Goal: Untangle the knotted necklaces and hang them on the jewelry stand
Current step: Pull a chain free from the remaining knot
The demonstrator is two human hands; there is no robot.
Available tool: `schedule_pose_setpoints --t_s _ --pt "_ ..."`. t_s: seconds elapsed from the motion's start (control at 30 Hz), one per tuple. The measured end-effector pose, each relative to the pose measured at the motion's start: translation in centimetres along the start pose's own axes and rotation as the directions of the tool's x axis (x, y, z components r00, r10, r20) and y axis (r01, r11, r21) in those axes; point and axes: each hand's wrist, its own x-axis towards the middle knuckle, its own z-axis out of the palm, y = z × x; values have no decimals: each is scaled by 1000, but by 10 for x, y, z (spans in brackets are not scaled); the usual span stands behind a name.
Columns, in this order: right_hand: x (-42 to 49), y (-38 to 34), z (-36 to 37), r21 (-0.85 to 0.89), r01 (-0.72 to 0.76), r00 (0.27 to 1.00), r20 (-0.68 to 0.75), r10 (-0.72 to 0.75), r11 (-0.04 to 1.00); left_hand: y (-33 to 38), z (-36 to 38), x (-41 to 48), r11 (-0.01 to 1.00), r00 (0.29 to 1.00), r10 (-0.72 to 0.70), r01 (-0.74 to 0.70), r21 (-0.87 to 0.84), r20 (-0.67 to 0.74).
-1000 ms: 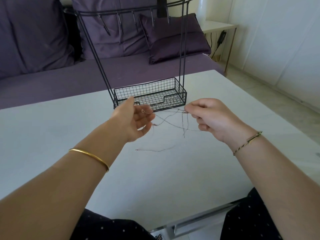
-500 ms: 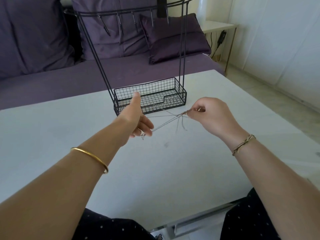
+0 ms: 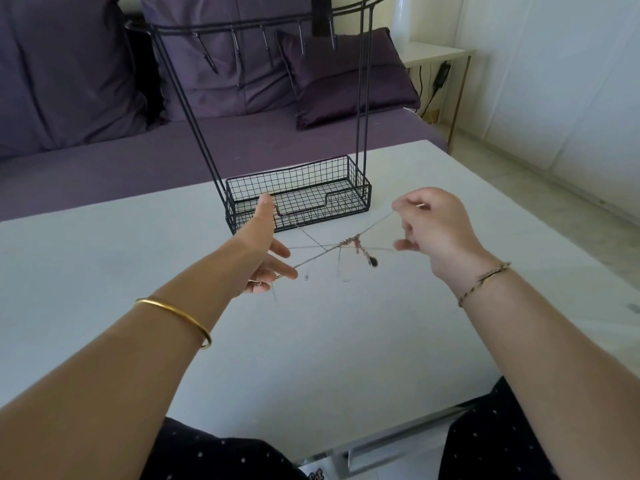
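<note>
Pulling the knotted necklaces (image 3: 349, 242) taut between both hands, above the counter (image 3: 311, 358) and just in front of the jewelry stand (image 3: 363, 98). The left hand (image 3: 263, 251) grips one end low, with its lower fingers curled on the chain and its thumb and upper fingers sticking out straight. The right hand (image 3: 436, 226) pinches the other end higher up, thumb and forefinger tips closed on a strand and the rest loosely curled. A second strand runs toward its lower fingers, contact unclear.

The main strand lies on a diagonal, low at the left hand and rising to the right hand. The knot sits on that line between the hands, nearer the right one. Loose ends and a small dark pendant (image 3: 373, 260) hang below the knot; cannot tell if they touch the counter.

The stand's basket base sits on the counter beyond the hands, and no chain shows on its hooks (image 3: 266, 41).

Judgement: untangling step, early, nothing hung yet. The right hand is closer to the knot, so it is likely the one to pick at it while the left holds. Harder pulling along the strand risks cinching the knot.
</note>
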Motion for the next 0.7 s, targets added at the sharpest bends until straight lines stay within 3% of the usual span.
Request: schedule_pose_setpoints --t_s 0.07,0.13,0.17,0.23,0.3,0.33,0.37,0.4,0.47,0.5,0.53,0.6,0.7 --pt "-1 -6 2 386 -241 970 83 227 890 -1 -1 1 1000 1000 -12 13 -25 16" --pt "0 -6 1 424 -320 946 99 307 848 -2 -2 1 999 1000 -17 18 -45 26" --pt "0 -5 1 335 -289 957 62 285 897 -2 -2 2 999 1000 -18 19 -46 26" --pt "2 3 1 -56 -115 993 -34 113 992 -3 -2 2 999 1000 -27 27 -34 10" --pt "5 9 0 -430 40 989 -112 -97 902 -4 -3 3 999 999 -40 40 -31 -3" --pt "6 12 1 -440 72 978 -145 -150 895 -4 -4 4 998 999 -47 46 -39 -4" --pt "8 11 2 -314 89 971 -185 -152 945 -5 -5 4 997 999 -53 53 -47 -4" --pt "9 9 2 -51 68 970 -232 -78 996 -6 -6 5 997 998 -61 61 -54 -1" --pt "7 0 0 421 -104 975 -137 177 901 -8 -8 5 994 997 -78 79 -71 16" --pt "6 -2 -1 464 -172 969 -79 234 869 -8 -9 5 994 997 -80 81 -73 20" --pt "6 -1 -3 385 -198 968 -70 243 901 -8 -9 5 995 997 -76 77 -66 18" --pt "6 4 -3 48 -133 983 -124 138 990 -8 -7 5 997 998 -65 66 -35 4" --pt "2 4 -2 -318 -16 984 -174 -42 948 -10 -6 6 999 998 -52 53 11 -18"
